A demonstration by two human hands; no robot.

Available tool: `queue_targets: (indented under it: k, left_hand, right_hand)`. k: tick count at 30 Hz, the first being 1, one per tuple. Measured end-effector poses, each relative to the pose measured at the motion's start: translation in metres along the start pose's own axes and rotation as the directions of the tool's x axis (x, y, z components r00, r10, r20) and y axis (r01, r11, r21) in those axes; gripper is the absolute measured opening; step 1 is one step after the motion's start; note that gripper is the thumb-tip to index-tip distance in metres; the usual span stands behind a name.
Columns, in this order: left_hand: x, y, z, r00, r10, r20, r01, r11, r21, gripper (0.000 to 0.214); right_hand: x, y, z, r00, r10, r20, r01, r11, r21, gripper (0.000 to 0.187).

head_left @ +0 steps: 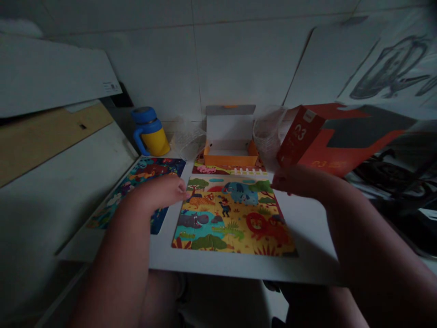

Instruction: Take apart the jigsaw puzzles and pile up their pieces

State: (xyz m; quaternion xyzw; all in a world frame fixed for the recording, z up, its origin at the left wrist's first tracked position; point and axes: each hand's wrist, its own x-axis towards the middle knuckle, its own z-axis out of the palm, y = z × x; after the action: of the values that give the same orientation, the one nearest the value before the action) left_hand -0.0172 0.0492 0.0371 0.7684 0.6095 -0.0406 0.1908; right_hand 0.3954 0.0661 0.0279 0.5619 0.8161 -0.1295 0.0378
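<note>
At the nearest, the bare legs (162, 294) of the person are under the front edge of a smooth white table (239, 269). On this table, close to its front edge and between the two forearms, lies a flat rectangular jigsaw puzzle with a colourful safari picture (234, 212); it shows lions, a hippo, elephants and a leopard, and thin seams are visible across it.

The left hand (172, 189) is at the upper part of the puzzle's left side, with the fingers bent inward and close together. The right hand (290, 180) is at the upper right corner, also with bent fingers. The light is weak, so I cannot tell if either hand pinches the edge or only stays beside it.

To the left, partly behind the left forearm, lies a dark blue illustrated sheet (136, 177). Just beyond the safari puzzle there is a picture with pink pigs and a white fence (223, 170), and an open orange cardboard box with white inside (230, 160) stands partly over it. Crumpled clear plastic (187, 141) is beside this box. Farther left stands a blue and yellow mug with a handle (155, 136); at right, a big red carton marked "03" (307, 141). Behind everything is a pale tiled wall (232, 59).
</note>
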Motion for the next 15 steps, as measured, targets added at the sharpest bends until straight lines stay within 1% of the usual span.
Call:
queue_targets:
  k: [2, 3, 4, 6, 8, 10, 12, 15]
  left_hand:
    - [0.024, 0.004, -0.012, 0.999, 0.010, -0.037, -0.008, 0.998, 0.065, 0.029]
    - [0.035, 0.005, -0.013, 0.998, 0.057, -0.036, -0.054, 0.996, 0.070, 0.029]
    - [0.045, 0.004, -0.012, 0.995, 0.084, -0.059, -0.080, 0.995, 0.060, 0.028]
    - [0.058, -0.002, 0.000, 0.982, 0.146, -0.120, -0.144, 0.989, 0.029, 0.036]
    - [0.064, -0.010, 0.014, 0.962, 0.212, -0.172, -0.210, 0.977, 0.030, 0.049]
    - [0.064, -0.018, 0.024, 0.954, 0.233, -0.190, -0.232, 0.972, 0.027, 0.061]
    - [0.063, -0.022, 0.028, 0.958, 0.210, -0.193, -0.214, 0.977, 0.000, 0.065]
    - [0.063, -0.022, 0.026, 0.966, 0.173, -0.194, -0.186, 0.981, -0.054, 0.062]
  right_hand:
    - [0.017, 0.011, 0.004, 0.996, -0.024, -0.083, 0.020, 0.999, -0.044, 0.022]
    - [0.023, 0.016, 0.010, 0.994, -0.029, -0.103, 0.025, 0.999, -0.040, 0.024]
    - [0.027, 0.022, 0.017, 0.992, -0.042, -0.121, 0.040, 0.999, -0.019, 0.027]
    - [0.030, 0.032, 0.033, 0.986, -0.080, -0.144, 0.084, 0.996, 0.028, 0.037]
    - [0.029, 0.039, 0.045, 0.982, -0.096, -0.162, 0.108, 0.992, 0.064, 0.047]
    - [0.027, 0.043, 0.051, 0.980, -0.093, -0.176, 0.111, 0.989, 0.094, 0.052]
    - [0.026, 0.042, 0.052, 0.979, -0.084, -0.183, 0.106, 0.988, 0.116, 0.054]
    - [0.025, 0.037, 0.049, 0.977, -0.069, -0.202, 0.094, 0.989, 0.117, 0.051]
